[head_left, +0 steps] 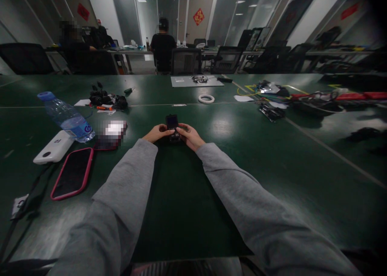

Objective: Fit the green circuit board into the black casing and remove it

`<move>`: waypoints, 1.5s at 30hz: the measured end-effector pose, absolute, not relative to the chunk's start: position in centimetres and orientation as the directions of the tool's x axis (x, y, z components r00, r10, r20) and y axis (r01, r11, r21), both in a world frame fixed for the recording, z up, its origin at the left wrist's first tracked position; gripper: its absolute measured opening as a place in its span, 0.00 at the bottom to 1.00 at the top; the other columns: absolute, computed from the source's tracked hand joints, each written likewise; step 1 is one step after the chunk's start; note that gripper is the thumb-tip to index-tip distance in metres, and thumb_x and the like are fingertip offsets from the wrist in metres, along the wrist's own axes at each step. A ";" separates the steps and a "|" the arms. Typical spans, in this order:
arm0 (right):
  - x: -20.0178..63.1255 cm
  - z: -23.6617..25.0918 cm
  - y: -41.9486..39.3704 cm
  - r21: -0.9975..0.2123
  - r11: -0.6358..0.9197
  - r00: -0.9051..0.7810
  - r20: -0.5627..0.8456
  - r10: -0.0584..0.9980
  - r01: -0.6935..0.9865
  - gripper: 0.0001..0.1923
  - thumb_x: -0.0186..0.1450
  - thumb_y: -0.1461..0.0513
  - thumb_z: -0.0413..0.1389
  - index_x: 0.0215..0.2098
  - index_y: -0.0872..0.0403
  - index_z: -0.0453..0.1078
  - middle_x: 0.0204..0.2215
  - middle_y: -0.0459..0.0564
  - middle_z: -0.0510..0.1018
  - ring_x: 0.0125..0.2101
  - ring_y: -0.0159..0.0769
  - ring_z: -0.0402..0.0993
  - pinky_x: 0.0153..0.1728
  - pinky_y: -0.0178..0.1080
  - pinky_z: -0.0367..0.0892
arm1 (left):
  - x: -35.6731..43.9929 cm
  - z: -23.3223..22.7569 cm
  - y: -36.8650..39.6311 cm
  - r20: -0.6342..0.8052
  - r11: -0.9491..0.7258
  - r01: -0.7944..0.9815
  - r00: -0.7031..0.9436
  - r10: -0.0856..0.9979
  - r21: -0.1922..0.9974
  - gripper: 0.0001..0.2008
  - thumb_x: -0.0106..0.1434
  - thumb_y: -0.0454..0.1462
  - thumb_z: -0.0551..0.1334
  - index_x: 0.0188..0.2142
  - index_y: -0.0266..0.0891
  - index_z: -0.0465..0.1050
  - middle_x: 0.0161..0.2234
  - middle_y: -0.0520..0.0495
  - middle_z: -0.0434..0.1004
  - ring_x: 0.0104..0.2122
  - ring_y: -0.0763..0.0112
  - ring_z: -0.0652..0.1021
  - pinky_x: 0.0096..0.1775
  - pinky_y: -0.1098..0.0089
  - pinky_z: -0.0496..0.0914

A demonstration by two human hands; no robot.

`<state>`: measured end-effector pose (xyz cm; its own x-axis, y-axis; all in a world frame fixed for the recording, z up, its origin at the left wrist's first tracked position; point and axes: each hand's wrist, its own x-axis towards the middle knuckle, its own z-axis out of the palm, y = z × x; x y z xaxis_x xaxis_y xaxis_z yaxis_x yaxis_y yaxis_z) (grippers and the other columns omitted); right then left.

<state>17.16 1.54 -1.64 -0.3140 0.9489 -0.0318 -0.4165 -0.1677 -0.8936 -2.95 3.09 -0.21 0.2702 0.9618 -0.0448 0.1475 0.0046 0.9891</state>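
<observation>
Both hands grip a small black device with a square dark screen (172, 121), held just over the green table in front of me. My left hand (156, 134) is closed on its left side. On the right side, my right hand (191, 136) is closed too, its thumb near the lower edge of the screen. Below the screen, part of the device's body with small light marks shows between the thumbs. The fingers behind it are hidden, and its exact kind is too small to make out.
To the left lie a water bottle (68, 118), a white power bank (54, 147) with a cable, a pink-framed phone (72, 174) and another phone (111, 134). Farther off are black parts (104, 97), a tape roll (206, 99), a grey board (178, 81) and cables (272, 89). People sit beyond the table.
</observation>
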 end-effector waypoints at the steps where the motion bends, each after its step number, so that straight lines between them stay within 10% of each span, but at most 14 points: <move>1: 17.1 -1.5 1.4 -0.898 -0.169 -0.321 -0.033 0.946 -0.406 0.34 0.49 0.58 0.72 0.50 0.53 0.64 0.38 0.47 0.75 0.36 0.30 0.74 0.39 0.34 0.72 | -3.0 -0.1 3.0 -0.047 0.004 0.157 0.274 0.961 0.988 0.29 0.43 0.50 0.74 0.38 0.33 0.71 0.39 0.41 0.76 0.42 0.60 0.75 0.48 0.58 0.65; 45: 16.7 -0.8 0.8 -0.900 -0.143 -0.313 -0.008 0.950 -0.412 0.33 0.45 0.58 0.73 0.45 0.55 0.65 0.36 0.47 0.75 0.37 0.29 0.73 0.42 0.34 0.70 | -3.1 0.0 2.5 0.034 -0.066 0.095 0.302 0.953 0.993 0.26 0.42 0.47 0.75 0.35 0.36 0.70 0.37 0.47 0.74 0.40 0.65 0.74 0.47 0.60 0.65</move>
<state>16.70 0.77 -0.82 -0.3125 0.9499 -0.0076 -0.4116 -0.1426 -0.9001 -3.14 2.48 0.03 0.3022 0.9526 0.0338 0.0954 -0.0655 0.9933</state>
